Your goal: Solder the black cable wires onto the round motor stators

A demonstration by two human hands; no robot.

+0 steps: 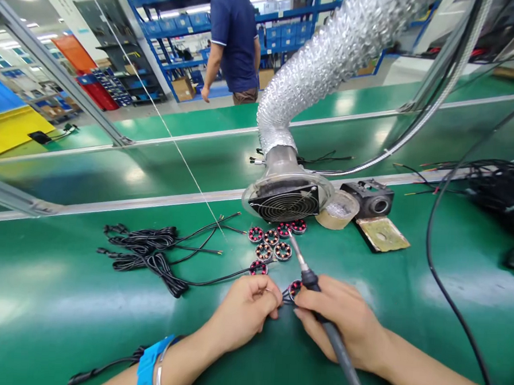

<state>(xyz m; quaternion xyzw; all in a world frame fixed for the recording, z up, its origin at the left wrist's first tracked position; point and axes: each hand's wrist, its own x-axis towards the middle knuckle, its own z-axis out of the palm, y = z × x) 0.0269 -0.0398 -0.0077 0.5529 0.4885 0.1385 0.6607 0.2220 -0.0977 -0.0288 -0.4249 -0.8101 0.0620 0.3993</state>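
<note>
No text, label, brand, number or sign can be read on the table point(30, 324) or beyond.

Left hand point(246, 307), right hand point(347, 318) — close, curled

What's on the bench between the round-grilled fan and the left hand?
Head view: a cluster of ring-shaped coils and one black cable lie between the fan and the left hand.
</note>
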